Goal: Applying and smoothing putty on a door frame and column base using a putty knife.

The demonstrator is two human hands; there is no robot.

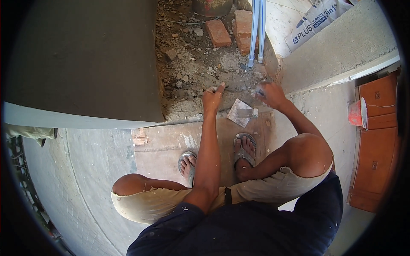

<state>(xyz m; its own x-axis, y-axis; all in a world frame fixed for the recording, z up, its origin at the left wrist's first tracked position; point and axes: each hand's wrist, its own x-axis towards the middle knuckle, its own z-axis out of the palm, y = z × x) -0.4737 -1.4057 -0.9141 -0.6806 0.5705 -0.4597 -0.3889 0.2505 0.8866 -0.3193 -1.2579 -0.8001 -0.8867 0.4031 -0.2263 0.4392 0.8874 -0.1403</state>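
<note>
My left hand (212, 97) is stretched over the rubble at the raised bed's near edge. Its fingers are curled closed, and whatever they hold is too small to make out. To its right, my right hand (271, 94) is closed too, slightly blurred, with something greyish at its fingertips that I cannot name. Between and below the hands lies a square, white-smeared plate (238, 119) with a grey strip across it, on a brown board. Loose soil and stones (183, 79) lie beyond my left hand.
Beyond the hands stand red bricks (218, 33), pale blue pipes (254, 32) and a bucket (212, 7). A dark plastered wall (81, 59) rises left; a low concrete wall (341, 47) runs right, a white bag (314, 26) behind it. A red bucket (355, 113) is beside orange-brown cabinet doors (376, 149).
</note>
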